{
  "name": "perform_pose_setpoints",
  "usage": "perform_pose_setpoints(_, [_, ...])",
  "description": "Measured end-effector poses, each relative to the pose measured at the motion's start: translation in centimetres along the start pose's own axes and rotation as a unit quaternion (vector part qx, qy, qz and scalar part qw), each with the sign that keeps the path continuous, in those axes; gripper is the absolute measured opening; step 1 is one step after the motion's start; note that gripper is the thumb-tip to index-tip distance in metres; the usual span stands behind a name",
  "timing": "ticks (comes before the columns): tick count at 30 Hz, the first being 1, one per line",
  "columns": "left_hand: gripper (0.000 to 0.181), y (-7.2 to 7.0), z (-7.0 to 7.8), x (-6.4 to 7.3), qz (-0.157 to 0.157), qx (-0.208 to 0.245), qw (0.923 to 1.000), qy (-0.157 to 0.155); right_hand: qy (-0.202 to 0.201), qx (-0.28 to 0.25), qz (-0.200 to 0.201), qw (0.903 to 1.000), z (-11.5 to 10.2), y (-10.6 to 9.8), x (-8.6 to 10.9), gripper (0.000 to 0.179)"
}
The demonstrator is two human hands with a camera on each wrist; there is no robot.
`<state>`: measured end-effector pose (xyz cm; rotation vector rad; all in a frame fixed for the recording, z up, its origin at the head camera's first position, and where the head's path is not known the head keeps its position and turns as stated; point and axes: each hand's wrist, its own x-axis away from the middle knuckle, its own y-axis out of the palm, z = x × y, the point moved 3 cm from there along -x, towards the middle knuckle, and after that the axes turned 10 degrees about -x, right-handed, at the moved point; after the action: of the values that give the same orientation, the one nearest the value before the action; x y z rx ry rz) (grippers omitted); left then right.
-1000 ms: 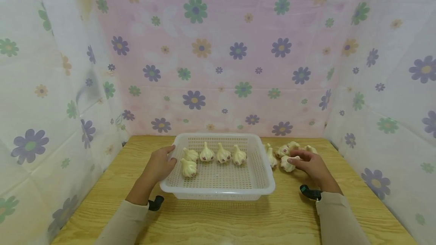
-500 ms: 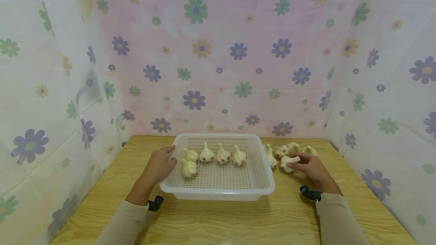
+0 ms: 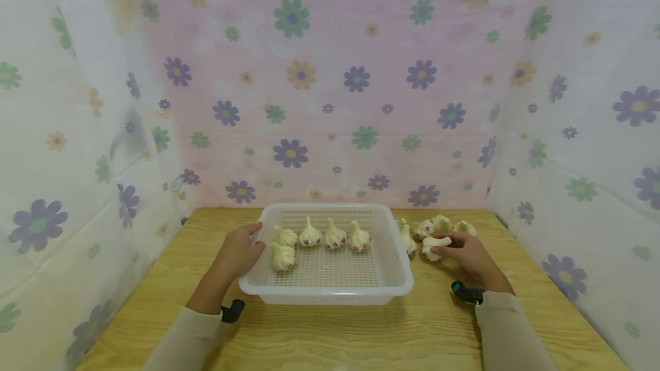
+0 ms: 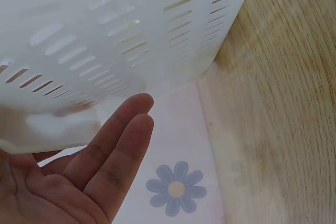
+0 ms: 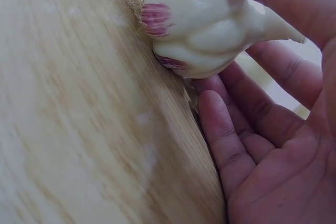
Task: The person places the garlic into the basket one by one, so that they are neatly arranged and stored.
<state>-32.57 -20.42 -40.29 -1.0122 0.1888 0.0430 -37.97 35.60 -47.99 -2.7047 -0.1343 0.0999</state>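
A white slotted basket (image 3: pixel 326 290) sits on the worktop (image 3: pixel 319 336), and at its left rim is the left hand (image 3: pixel 238 252), with thumb and fingers parted about the edge to hold it. How firmly the grip is cannot be told: in the left wrist view the thumb is out of sight, the palm is cut off at the lower left, and two nearly straight fingers show against the basket's outside.

Right of the basket, the right hand (image 3: pixel 466 253) is partly closed, holding one garlic bulb (image 5: pixel 197 22) between thumb and fingers. The thumb covers some of the bulb, and the top edge of the right wrist view cuts off more. Whether its underside touches the worktop is hard to make out.

Five bulbs (image 3: pixel 336 235) lie inside the basket; through its slots, the left wrist view gives only blurred streaks. Beyond its right wall are more loose bulbs (image 3: pixel 465 229), some overlapping, one mostly hidden behind another close to the rim, so their count is unsure.

Nearer the person than the basket, both beige sleeves (image 3: pixel 507 328) run out of the frame. Behind the basket hangs a flowered cloth (image 3: pixel 330 73).
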Motion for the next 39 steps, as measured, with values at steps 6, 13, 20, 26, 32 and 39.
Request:
perform_pose_setpoints(6, [0.056,0.0,0.4,0.0,0.002,0.004,1.0000,0.004,0.012,0.002,0.002,0.9999,0.0,-0.3,0.1,0.071])
perform_pose_setpoints(13, [0.056,0.1,0.4,-0.2,0.007,-0.001,0.9999,0.009,0.025,0.008,0.010,0.9996,-0.1,-0.5,0.2,0.069])
perform_pose_setpoints(20, [0.055,0.4,0.5,-0.5,0.018,-0.016,0.9995,0.020,0.054,-0.030,0.010,0.9981,-0.4,-1.0,0.5,0.092])
perform_pose_setpoints(26, [0.056,0.4,0.5,-0.4,0.009,-0.006,0.9999,0.007,0.055,-0.105,0.007,0.9929,-0.9,-0.9,0.3,0.103])
perform_pose_setpoints(32, [0.056,0.2,0.4,-0.5,0.008,-0.010,0.9999,0.005,0.014,-0.087,0.021,0.9959,-2.1,-0.9,0.3,0.082])
perform_pose_setpoints(39, [0.056,0.0,0.0,-0.2,0.009,-0.009,0.9999,-0.005,-0.027,-0.041,0.019,0.9986,-4.3,-0.9,-0.2,0.065])
